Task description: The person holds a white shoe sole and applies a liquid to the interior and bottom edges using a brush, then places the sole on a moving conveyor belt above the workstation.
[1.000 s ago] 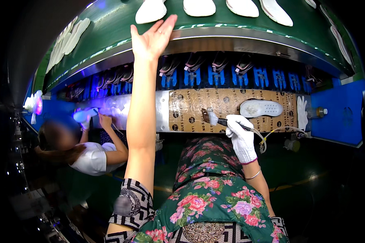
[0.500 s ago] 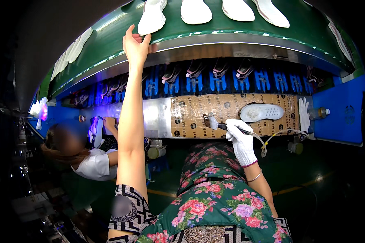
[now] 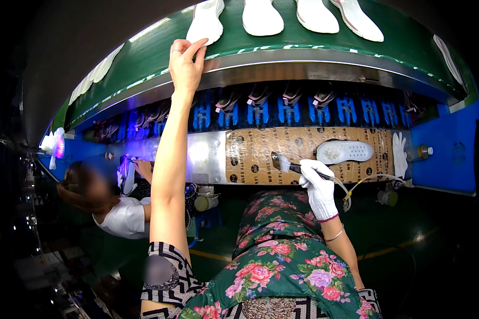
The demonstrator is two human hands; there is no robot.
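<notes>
Four white shoe soles lay on the green conveyor belt, bare left hand open, touching one sole, gloved right hand gripped a brush, one insole on the surface

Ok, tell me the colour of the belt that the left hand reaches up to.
The conveyor belt is dark green, clearest in the head view, where the left hand touches its edge.
</notes>
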